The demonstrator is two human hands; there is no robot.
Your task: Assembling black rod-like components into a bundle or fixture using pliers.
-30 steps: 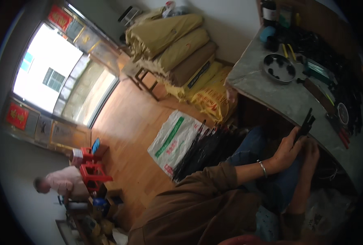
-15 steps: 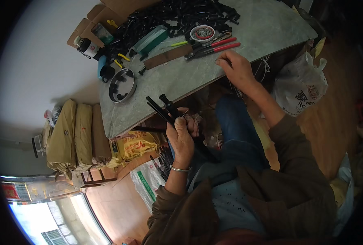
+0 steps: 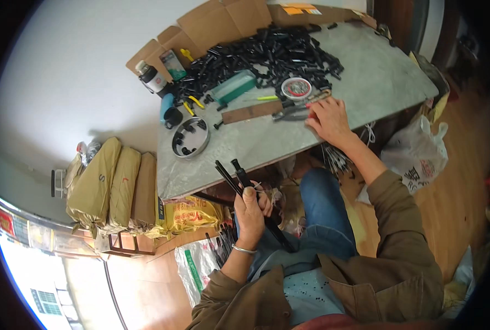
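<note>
My left hand [image 3: 250, 212] is closed round several slim black rods [image 3: 228, 176], one of them thicker with a knobbed end [image 3: 241, 171]. The rods slant down across my lap, and thin white string shows by the fingers. At the table's front edge my right hand [image 3: 328, 122] has its fingers curled over the handles of the red-handled pliers [image 3: 290, 114]. Only the dark jaws and a little red show beside the thumb; the hand hides the rest. Near the pliers lie a brown flat bar [image 3: 251, 112] and a round tub of small metal pieces [image 3: 297, 88].
A heap of black handle-like parts [image 3: 256, 52] covers the back of the table [image 3: 371, 82]. Left of it are a teal box [image 3: 234, 87], yellow-handled tool [image 3: 195, 102], round tin [image 3: 190, 137] and bottle [image 3: 152, 80]. A white bag [image 3: 415, 157] hangs at the right.
My right hand has gone from hovering by the table edge down onto the red-handled pliers. The view has shifted, so the table appears further right and lower. My left hand keeps the rods.
</note>
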